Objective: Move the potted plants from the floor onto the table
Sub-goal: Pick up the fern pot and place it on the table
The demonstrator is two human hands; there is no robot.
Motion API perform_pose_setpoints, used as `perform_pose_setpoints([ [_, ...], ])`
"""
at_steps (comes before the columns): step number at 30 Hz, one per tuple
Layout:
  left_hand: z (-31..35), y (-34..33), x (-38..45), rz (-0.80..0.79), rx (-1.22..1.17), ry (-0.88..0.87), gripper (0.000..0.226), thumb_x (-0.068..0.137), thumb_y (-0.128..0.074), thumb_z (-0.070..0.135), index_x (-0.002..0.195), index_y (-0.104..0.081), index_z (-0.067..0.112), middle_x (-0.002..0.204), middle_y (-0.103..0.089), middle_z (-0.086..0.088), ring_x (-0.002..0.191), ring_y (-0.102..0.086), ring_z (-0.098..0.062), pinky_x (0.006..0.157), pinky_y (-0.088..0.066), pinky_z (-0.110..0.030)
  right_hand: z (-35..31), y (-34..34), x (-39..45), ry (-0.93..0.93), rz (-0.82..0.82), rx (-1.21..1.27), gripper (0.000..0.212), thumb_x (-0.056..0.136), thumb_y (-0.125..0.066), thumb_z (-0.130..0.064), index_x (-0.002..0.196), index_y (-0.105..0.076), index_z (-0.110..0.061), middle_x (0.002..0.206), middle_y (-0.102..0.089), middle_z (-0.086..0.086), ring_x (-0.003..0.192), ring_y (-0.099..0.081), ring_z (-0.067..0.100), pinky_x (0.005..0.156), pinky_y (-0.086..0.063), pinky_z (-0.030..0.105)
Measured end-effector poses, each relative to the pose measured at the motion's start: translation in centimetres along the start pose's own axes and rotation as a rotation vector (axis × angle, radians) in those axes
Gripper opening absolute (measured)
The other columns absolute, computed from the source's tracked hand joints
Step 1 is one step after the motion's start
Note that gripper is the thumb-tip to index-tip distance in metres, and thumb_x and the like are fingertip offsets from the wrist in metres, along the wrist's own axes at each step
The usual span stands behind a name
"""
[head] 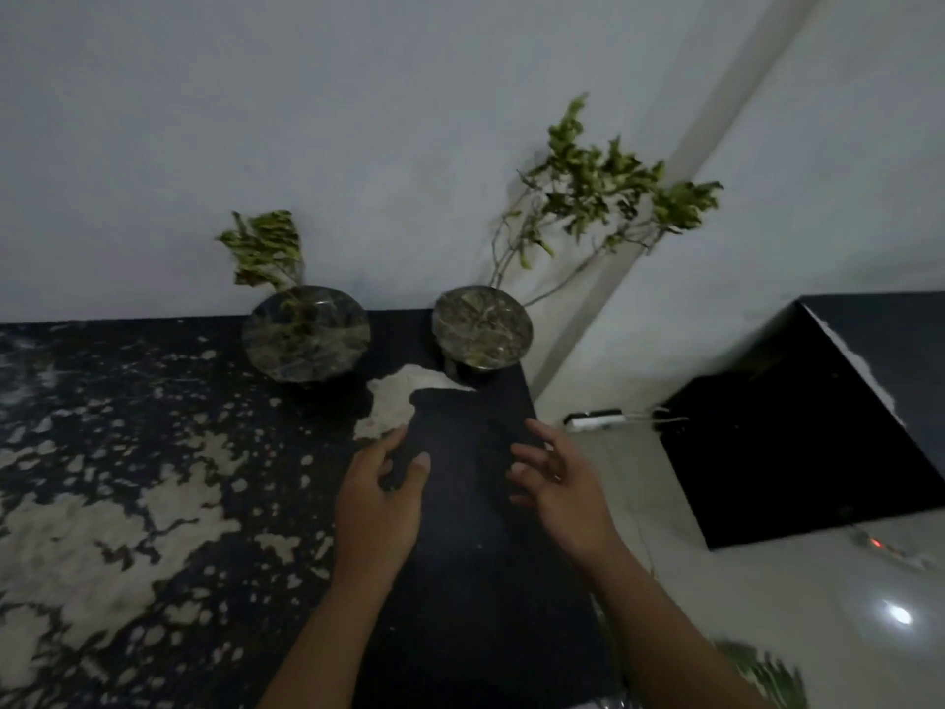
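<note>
Two potted plants stand on the dark table [153, 401] against the white wall. The left pot [306, 334] carries a short leafy plant. The right pot [482, 327] sits at the table's far right corner and bears a taller, spreading plant [603, 191]. My left hand [381, 498] and my right hand [555, 478] hover over the table's right part, nearer to me than the pots, fingers apart and holding nothing. Green leaves [762, 672] of another plant show blurred at the bottom right, down at floor level.
The table's black surface is worn, with pale patches [102, 534] across its left side. A black box or cabinet [818, 427] stands to the right on the light tiled floor. A white power strip [595, 421] lies on the floor between them.
</note>
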State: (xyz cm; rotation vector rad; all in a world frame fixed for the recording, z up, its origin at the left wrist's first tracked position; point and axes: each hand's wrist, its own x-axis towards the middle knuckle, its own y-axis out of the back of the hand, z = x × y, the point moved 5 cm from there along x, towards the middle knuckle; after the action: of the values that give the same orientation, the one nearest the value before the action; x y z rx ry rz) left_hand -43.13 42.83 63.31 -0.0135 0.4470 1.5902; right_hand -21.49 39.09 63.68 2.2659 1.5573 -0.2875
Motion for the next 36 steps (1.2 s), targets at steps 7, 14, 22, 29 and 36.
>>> perform_pose_setpoints([
  [7,-0.2,-8.1,-6.2,-0.149,0.030,-0.054,0.040,0.092,-0.069,0.031,0.131,-0.063,0.037,0.134,-0.058,0.016,0.120,-0.057,-0.007,0.086,-0.043,-0.015,4.0,8.7,-4.8,0.006,0.154,0.035,0.052,0.094,-0.064,-0.001,0.136,-0.059,-0.030,0.115,-0.073,-0.001,0.093,-0.076,0.017,0.082,-0.064,0.041],
  [14,-1.7,-17.3,-14.5,-0.275,0.093,-0.100,0.043,0.092,-0.070,0.023,0.133,-0.063,0.031,0.135,-0.060,0.014,0.120,-0.057,-0.007,0.079,-0.043,-0.006,10.5,19.7,-10.1,-0.044,0.195,0.074,0.054,0.095,-0.062,-0.003,0.140,-0.057,-0.032,0.118,-0.072,-0.003,0.097,-0.074,0.010,0.082,-0.063,0.031],
  [22,-8.7,-29.0,-25.9,-0.296,0.121,0.038,0.039,0.091,-0.071,0.017,0.128,-0.067,0.031,0.127,-0.067,0.012,0.115,-0.062,-0.010,0.081,-0.047,-0.002,22.6,33.1,-16.1,-0.129,0.149,0.047,0.054,0.092,-0.066,-0.002,0.139,-0.058,-0.028,0.114,-0.073,-0.002,0.100,-0.073,0.006,0.087,-0.063,0.035],
  [29,-16.8,-35.9,-29.9,-0.372,0.190,0.189,0.038,0.091,-0.071,0.014,0.120,-0.067,0.038,0.118,-0.068,0.021,0.109,-0.064,-0.007,0.088,-0.046,-0.009,35.7,38.3,-17.5,-0.318,0.180,0.053,0.050,0.091,-0.068,-0.002,0.134,-0.062,-0.028,0.111,-0.075,0.000,0.098,-0.074,0.022,0.080,-0.064,0.043],
  [36,-31.0,-41.8,-28.6,-0.421,0.336,0.326,0.034,0.091,-0.070,0.017,0.123,-0.070,0.029,0.115,-0.069,0.013,0.104,-0.066,-0.010,0.089,-0.050,-0.023,52.4,38.0,-14.6,-0.577,0.188,0.233,0.037,0.094,-0.061,0.008,0.121,-0.069,-0.016,0.113,-0.072,0.018,0.080,-0.074,0.019,0.065,-0.058,0.026],
])
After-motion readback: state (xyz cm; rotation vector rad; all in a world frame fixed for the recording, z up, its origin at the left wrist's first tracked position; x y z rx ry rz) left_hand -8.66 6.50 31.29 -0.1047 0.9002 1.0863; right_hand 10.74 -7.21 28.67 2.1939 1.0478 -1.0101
